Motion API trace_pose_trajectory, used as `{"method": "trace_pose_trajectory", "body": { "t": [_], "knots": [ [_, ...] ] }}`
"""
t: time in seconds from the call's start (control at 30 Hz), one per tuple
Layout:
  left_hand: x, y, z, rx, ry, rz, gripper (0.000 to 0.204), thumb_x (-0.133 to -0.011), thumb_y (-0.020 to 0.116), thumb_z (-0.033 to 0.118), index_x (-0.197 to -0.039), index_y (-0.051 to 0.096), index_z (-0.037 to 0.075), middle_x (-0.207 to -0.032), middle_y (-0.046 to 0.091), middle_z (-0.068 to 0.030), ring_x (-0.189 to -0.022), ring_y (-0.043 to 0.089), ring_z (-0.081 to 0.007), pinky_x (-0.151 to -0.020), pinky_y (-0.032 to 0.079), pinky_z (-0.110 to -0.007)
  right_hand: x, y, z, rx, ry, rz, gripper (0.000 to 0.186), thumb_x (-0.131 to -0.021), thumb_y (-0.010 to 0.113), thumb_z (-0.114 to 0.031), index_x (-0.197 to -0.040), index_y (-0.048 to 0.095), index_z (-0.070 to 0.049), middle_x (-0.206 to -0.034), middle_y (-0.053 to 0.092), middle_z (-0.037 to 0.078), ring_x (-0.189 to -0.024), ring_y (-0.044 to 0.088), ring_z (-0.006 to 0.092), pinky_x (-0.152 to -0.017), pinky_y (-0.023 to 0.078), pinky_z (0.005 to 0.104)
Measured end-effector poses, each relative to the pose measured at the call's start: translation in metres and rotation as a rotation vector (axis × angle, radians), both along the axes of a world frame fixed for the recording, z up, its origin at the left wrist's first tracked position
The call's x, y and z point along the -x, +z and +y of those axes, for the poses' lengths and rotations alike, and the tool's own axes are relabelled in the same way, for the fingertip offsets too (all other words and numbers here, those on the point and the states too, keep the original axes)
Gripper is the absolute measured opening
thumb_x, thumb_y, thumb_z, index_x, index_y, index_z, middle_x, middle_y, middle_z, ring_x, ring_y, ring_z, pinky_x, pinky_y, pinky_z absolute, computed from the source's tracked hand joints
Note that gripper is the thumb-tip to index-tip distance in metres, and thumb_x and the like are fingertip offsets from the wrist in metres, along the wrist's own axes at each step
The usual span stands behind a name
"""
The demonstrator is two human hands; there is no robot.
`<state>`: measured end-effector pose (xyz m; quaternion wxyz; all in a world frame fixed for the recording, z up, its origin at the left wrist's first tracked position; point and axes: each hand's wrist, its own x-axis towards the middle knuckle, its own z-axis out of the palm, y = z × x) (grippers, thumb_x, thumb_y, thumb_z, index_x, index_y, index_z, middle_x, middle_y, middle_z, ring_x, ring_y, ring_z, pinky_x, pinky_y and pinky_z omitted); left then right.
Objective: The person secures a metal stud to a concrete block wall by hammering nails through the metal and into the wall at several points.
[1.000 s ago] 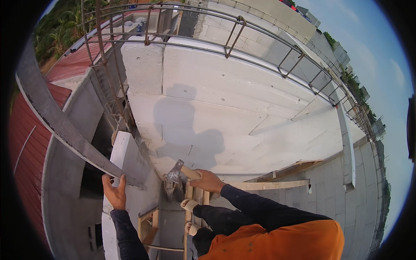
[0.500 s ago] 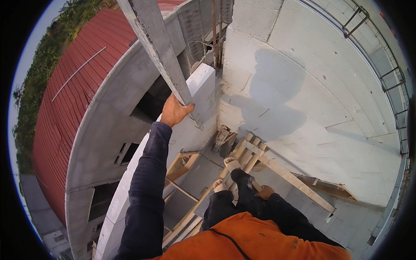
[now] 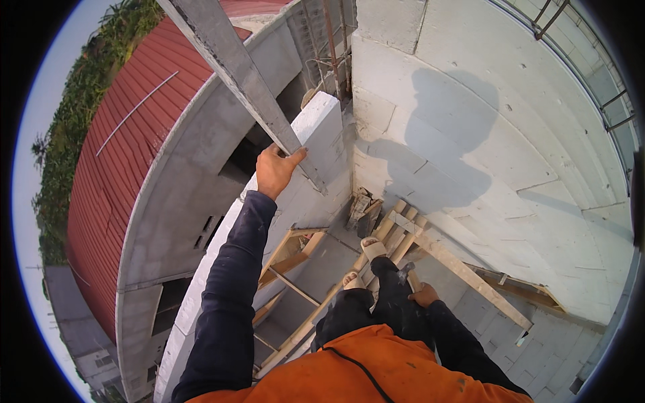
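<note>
My left hand (image 3: 272, 171) grips the lower part of a long, scuffed grey straightedge (image 3: 235, 67) at the top of a narrow white block wall (image 3: 319, 121); its fingers are curled at the straightedge's edge. The straightedge slants up and away to the upper left. My right hand (image 3: 423, 295) is low beside my dark trouser leg, closed on the wooden handle of a hand tool (image 3: 411, 275) with a metal head, which is partly hidden against the leg. My sandalled feet (image 3: 373, 248) are on wooden planks (image 3: 403, 245).
A tall white block wall (image 3: 470, 121) rises on the right, with rebar cages (image 3: 608, 101) along its top and a wooden beam (image 3: 470, 275) below. Left are a drop, a grey building with openings and a red roof (image 3: 127, 154). A wooden frame (image 3: 282, 262) stands below the narrow wall.
The view has swung left and downward. My right hand with the tool has dropped beside my leg. My left hand stays on the straightedge, which now appears steeper than a second ago.
</note>
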<state>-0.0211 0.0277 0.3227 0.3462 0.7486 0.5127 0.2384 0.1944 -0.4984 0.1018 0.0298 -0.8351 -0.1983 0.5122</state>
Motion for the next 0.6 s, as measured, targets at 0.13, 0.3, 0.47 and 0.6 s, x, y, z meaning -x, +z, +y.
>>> {"method": "trace_pose_trajectory", "body": {
  "t": [0.13,0.3,0.47,0.6],
  "knots": [
    [-0.023,0.067,-0.005,0.01,-0.067,-0.581,0.042,-0.092,0.085,0.026,-0.117,0.073,-0.005,-0.095,0.076,-0.0064,-0.084,0.068,-0.0122,-0.082,0.056,-0.031,-0.005,-0.005,-0.029,-0.037,-0.172,0.003,0.067,-0.073,0.09,-0.032,-0.122,0.069,0.009,-0.115,0.074,0.029,-0.11,0.072,0.0419,-0.099,0.054,0.0463],
    [-0.007,0.024,-0.007,-0.036,-0.059,-0.475,0.042,-0.095,0.083,0.026,-0.121,0.072,-0.005,-0.106,0.078,-0.0109,-0.094,0.072,-0.017,-0.088,0.056,-0.032,-0.002,-0.013,-0.038,-0.029,-0.244,-0.043,0.062,-0.073,0.09,-0.03,-0.117,0.07,0.009,-0.106,0.076,0.027,-0.102,0.075,0.0417,-0.093,0.057,0.047],
    [0.009,-0.049,-0.041,-0.227,0.144,-0.225,0.041,-0.098,0.078,0.029,-0.123,0.071,-0.003,-0.105,0.077,-0.0151,-0.098,0.074,-0.0231,-0.089,0.057,-0.036,-0.009,-0.035,-0.062,-0.119,-0.287,-0.091,0.055,-0.073,0.09,-0.028,-0.11,0.07,0.008,-0.103,0.077,0.026,-0.097,0.076,0.0408,-0.088,0.057,0.0475],
    [0.007,-0.091,-0.1,-0.017,0.306,-0.415,0.032,-0.101,0.071,0.024,-0.119,0.069,-0.002,-0.101,0.075,-0.0106,-0.094,0.071,-0.0195,-0.087,0.056,-0.036,-0.011,-0.047,-0.084,-0.123,-0.324,-0.094,0.05,-0.075,0.088,-0.028,-0.106,0.07,0.008,-0.095,0.077,0.025,-0.09,0.077,0.0394,-0.083,0.058,0.0469]
  ]
}}
